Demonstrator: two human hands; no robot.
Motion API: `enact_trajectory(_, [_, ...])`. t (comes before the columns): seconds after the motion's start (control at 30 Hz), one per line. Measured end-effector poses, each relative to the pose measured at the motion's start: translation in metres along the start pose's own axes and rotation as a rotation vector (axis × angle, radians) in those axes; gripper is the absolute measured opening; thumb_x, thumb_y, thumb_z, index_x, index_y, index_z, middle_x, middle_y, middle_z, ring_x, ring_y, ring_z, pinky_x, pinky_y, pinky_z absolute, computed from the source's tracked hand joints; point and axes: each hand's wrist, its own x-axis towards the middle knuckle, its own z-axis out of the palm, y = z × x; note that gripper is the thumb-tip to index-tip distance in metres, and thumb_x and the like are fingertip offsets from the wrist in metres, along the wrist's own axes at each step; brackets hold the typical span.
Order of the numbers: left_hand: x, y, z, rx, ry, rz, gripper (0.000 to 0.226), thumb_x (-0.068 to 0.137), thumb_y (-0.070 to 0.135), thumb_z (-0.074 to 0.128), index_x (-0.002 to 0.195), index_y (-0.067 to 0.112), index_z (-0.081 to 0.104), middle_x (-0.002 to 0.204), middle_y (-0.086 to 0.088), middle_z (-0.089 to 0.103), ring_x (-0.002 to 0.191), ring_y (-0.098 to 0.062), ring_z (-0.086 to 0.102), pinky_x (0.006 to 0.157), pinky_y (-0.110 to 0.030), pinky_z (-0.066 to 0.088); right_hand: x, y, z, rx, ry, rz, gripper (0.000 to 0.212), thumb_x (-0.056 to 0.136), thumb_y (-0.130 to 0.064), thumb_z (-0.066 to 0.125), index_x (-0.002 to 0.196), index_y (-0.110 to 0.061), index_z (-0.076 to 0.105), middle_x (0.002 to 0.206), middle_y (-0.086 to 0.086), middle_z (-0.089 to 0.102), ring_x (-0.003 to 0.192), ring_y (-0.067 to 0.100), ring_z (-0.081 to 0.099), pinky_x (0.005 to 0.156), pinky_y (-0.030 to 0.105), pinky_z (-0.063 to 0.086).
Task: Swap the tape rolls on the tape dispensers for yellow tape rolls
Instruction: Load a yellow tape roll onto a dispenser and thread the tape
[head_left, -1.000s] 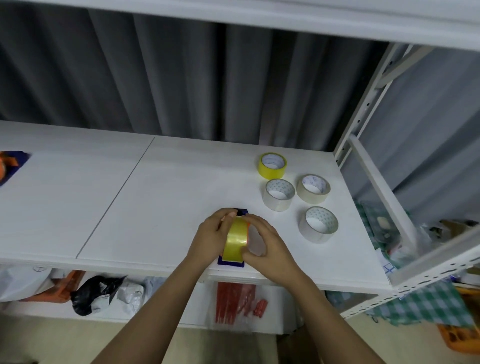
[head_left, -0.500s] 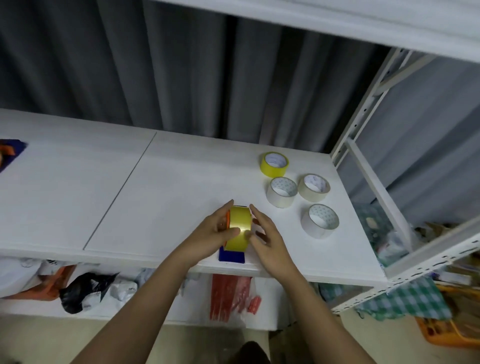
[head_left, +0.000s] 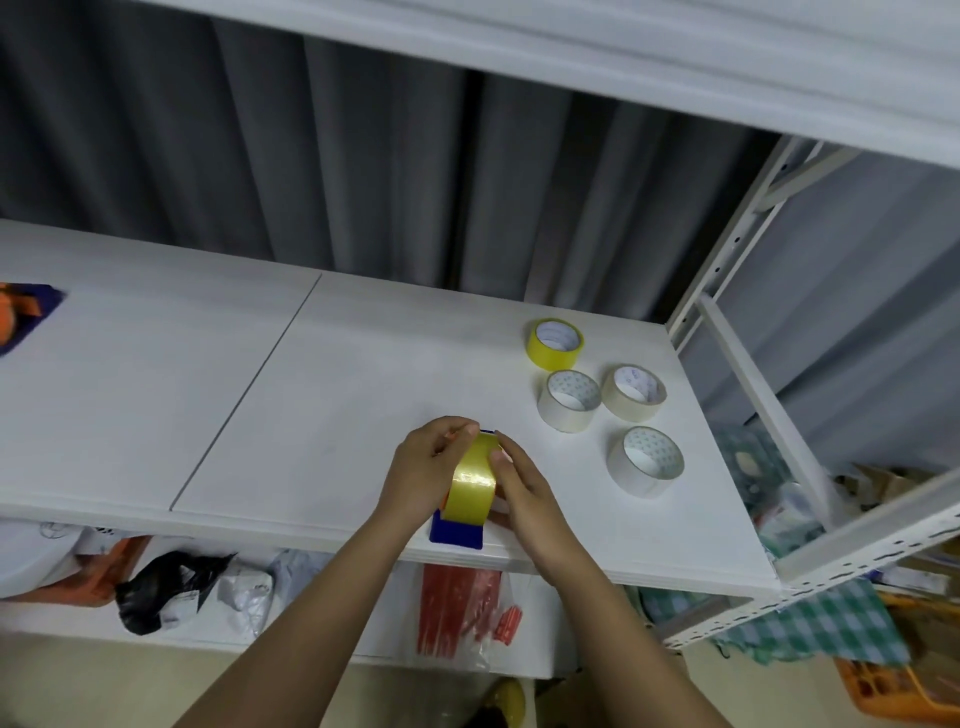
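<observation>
Shelf board (head_left: 156, 415), white and wide, crosses the frame from the left edge to the right, with a grey curtain (head_left: 311, 156) behind it. At the far left edge of the frame a second dispenser (head_left: 23, 314), blue and orange, lies on the board, partly cut off. Below the board, at lower left, a black bag (head_left: 156, 587) lies on the lower shelf, and more to the centre there is a red packet (head_left: 457, 608).

Near the front edge of the board, at the centre of the frame, stands a blue tape dispenser (head_left: 456, 532). A yellow tape roll (head_left: 470, 480) sits upright in it. The left hand (head_left: 423, 473) curls its fingers around the left side of this roll, and the right hand (head_left: 524, 493) holds the right side, with the thumb on the yellow band.

To the right, a spare yellow roll (head_left: 555, 344) lies flat near the back of the board. Just in front of it lie a whitish roll (head_left: 570, 400) and, beside it, a beige roll (head_left: 635, 392). Another whitish roll (head_left: 645, 461) lies nearer to the front. A white metal post (head_left: 727, 270) rises at the right.
</observation>
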Motion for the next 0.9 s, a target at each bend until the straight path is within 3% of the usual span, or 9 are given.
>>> enact_trajectory(0.1, [0.004,0.001,0.001,0.022,0.034,-0.022,0.018,0.091,0.036,0.056,0.098,0.026,0.069,0.096,0.003,0.069,0.091,-0.016,0.064,0.083,-0.035,0.050,-0.009,0.003,-0.003,-0.023,-0.049,-0.029,0.044,0.099,-0.014,0.043,0.138,-0.033,0.041,0.127,-0.007,0.058,0.108,0.006,0.062,0.089,0.028,0.054])
enact_trajectory(0.2, [0.004,0.004,0.003,0.036,0.025,-0.034,0.026,0.093,0.038,0.053,0.104,0.022,0.069,0.103,0.003,0.069,0.095,-0.014,0.062,0.088,-0.034,0.048,-0.012,0.005,-0.004,-0.026,-0.049,-0.045,0.052,0.096,-0.004,0.043,0.140,-0.033,0.038,0.125,-0.002,0.059,0.106,0.010,0.063,0.089,0.029,0.054])
enact_trajectory(0.33, [-0.001,0.004,-0.001,-0.006,-0.132,-0.080,0.034,0.096,0.035,0.048,0.129,0.029,0.052,0.122,0.003,0.057,0.108,-0.011,0.056,0.088,-0.024,0.046,-0.009,0.003,-0.001,0.039,0.017,-0.028,0.043,0.098,-0.011,0.040,0.129,-0.039,0.048,0.115,-0.003,0.064,0.100,0.012,0.066,0.085,0.034,0.057])
enact_trajectory(0.47, [-0.011,-0.003,-0.008,-0.046,-0.377,-0.107,0.061,0.090,0.018,0.061,0.138,0.040,0.032,0.119,0.018,0.049,0.103,0.001,0.054,0.075,-0.013,0.049,-0.002,0.002,-0.001,0.025,0.107,0.035,0.026,0.099,-0.024,0.040,0.116,-0.032,0.059,0.111,0.002,0.066,0.090,0.012,0.066,0.076,0.031,0.056])
enact_trajectory(0.6, [-0.014,-0.007,-0.013,0.006,-0.309,-0.028,0.054,0.090,0.013,0.059,0.134,0.038,0.044,0.120,0.001,0.056,0.103,-0.009,0.058,0.080,-0.019,0.052,0.004,0.002,0.001,-0.020,0.138,0.097,0.030,0.096,-0.039,0.048,0.100,-0.014,0.064,0.096,0.009,0.068,0.081,0.016,0.065,0.077,0.035,0.055])
enact_trajectory(0.73, [-0.016,-0.009,-0.011,-0.013,-0.275,-0.007,0.044,0.093,0.020,0.056,0.134,0.034,0.048,0.118,0.001,0.060,0.105,-0.011,0.060,0.088,-0.026,0.053,0.003,0.003,-0.002,-0.052,0.130,0.041,0.035,0.097,-0.031,0.049,0.093,0.000,0.064,0.099,0.026,0.065,0.083,0.022,0.061,0.087,0.046,0.050])
enact_trajectory(0.8, [-0.015,-0.009,-0.011,-0.004,-0.249,0.002,0.041,0.094,0.023,0.055,0.133,0.035,0.049,0.115,0.002,0.061,0.104,-0.012,0.061,0.089,-0.027,0.052,0.001,0.005,-0.004,-0.042,0.101,0.025,0.029,0.097,-0.025,0.047,0.093,-0.004,0.067,0.096,0.021,0.068,0.085,0.023,0.063,0.090,0.046,0.049])
enact_trajectory(0.9, [-0.014,-0.012,-0.011,0.011,-0.233,0.009,0.039,0.094,0.025,0.054,0.131,0.036,0.051,0.116,0.001,0.061,0.103,-0.014,0.061,0.091,-0.033,0.052,-0.001,0.008,-0.006,-0.043,0.051,0.000,0.026,0.099,-0.020,0.045,0.095,-0.017,0.070,0.095,0.008,0.073,0.087,0.018,0.067,0.086,0.035,0.053])
